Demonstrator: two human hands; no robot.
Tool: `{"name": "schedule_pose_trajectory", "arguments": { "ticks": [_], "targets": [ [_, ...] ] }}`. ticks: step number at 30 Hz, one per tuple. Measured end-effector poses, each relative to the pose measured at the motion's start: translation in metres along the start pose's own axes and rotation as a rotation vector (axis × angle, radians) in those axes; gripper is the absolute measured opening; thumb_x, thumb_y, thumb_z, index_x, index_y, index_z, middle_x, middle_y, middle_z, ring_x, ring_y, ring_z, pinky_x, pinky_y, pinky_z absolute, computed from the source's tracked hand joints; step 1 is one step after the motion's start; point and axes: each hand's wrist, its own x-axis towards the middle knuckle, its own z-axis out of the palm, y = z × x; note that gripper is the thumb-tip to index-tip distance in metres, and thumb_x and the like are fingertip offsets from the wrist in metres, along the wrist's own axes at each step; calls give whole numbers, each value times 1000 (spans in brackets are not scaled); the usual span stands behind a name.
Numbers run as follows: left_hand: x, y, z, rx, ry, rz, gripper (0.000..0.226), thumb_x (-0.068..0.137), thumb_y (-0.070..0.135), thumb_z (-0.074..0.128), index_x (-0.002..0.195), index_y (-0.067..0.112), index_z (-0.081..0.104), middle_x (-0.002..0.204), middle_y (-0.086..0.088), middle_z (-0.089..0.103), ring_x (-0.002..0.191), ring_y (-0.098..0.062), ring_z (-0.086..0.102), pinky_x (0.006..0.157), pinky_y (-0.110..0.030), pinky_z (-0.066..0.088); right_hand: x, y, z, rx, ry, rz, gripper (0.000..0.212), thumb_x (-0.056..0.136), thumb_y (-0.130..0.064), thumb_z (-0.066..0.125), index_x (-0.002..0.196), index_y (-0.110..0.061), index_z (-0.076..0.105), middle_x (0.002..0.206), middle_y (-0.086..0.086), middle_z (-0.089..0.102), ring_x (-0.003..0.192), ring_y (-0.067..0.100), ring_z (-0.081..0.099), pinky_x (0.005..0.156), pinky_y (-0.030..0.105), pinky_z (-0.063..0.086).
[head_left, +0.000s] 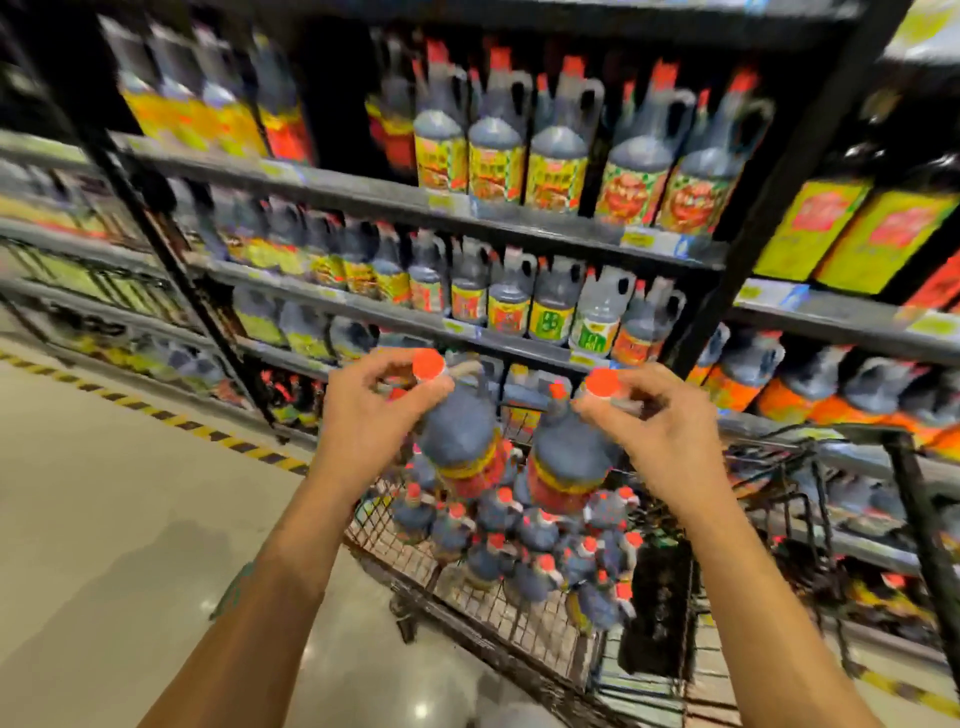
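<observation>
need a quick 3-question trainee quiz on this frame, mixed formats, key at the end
1. True or false: the right hand is empty.
2. Multiple choice: what sits below the left-hand bottle, gripped by the left hand? A) a wire cart loaded with cart bottles of a similar kind B) a cardboard box C) a checkout belt
3. Fill in: the caps of both held bottles are ___ in colour.
Key: 1 false, it grips the right-hand bottle near the cap; 2 A; 3 red.
</observation>
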Motion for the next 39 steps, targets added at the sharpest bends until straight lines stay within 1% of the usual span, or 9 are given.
{"name": "schedule_pose_trajectory", "arguments": {
  "ticks": [5,11,16,18,22,27,31,35,39],
  "targets": [
    [14,32,-81,-62,77,94,27,72,61,76,91,42,74,93,11,73,88,-5,68,72,-12,51,19,-68,55,26,-9,-91,9,84,-37,76,82,-33,68,81,12,56,76,20,53,67,19,39],
    [22,40,-188,37,83,85,20,84,43,75,101,33,74,95,10,71,93,-10,67,78,-28,56,38,-128,136,38,-71,-156,25,86,-42,72,90,-18,71,83,10,55,80,20,55,70,22,40],
    [29,32,-263,76,146,67,16,85,40,76,99,32,74,94,0,71,93,-17,68,80,-37,56,56,-175,202,56,-117,-220,13,87,-41,71,76,-40,64,75,5,47,67,10,45,65,19,37],
    [35,27,-290,100,158,63,13,84,42,76,96,36,74,92,2,71,92,-18,67,79,-39,56,67,-187,227,67,-146,-218,14,85,-47,68,79,-34,66,76,8,47,67,13,45,64,24,38],
    [56,13,-331,124,178,67,12,84,43,76,94,36,74,87,4,70,86,-18,65,72,-35,55,95,-201,272,17,-185,-228,35,89,-44,68,91,-9,68,83,14,51,76,21,51,69,27,41],
    [95,-7,-367,118,205,63,8,83,41,76,91,41,74,91,10,71,84,-5,65,70,-19,53,139,-209,322,40,-200,-266,9,90,-37,71,89,-28,69,82,5,53,75,15,53,69,23,39],
    [142,-25,-388,153,208,84,11,82,41,76,93,40,76,89,10,71,84,-6,66,72,-19,54,182,-198,359,27,-195,-274,17,89,-38,72,88,-22,69,85,4,56,76,16,56,68,32,45],
    [189,-40,-401,135,209,118,31,72,63,74,91,39,76,90,6,72,87,-11,67,74,-23,57,228,-193,388,47,-152,-300,4,86,-37,72,86,-39,69,80,-10,55,74,6,54,65,12,38],
    [238,-59,-410,130,158,114,30,78,55,75,97,32,76,92,-2,72,89,-17,68,73,-30,57,267,-189,409,18,-123,-294,9,87,-37,70,82,-30,67,78,-1,50,70,14,50,65,29,40]
  ]
}}
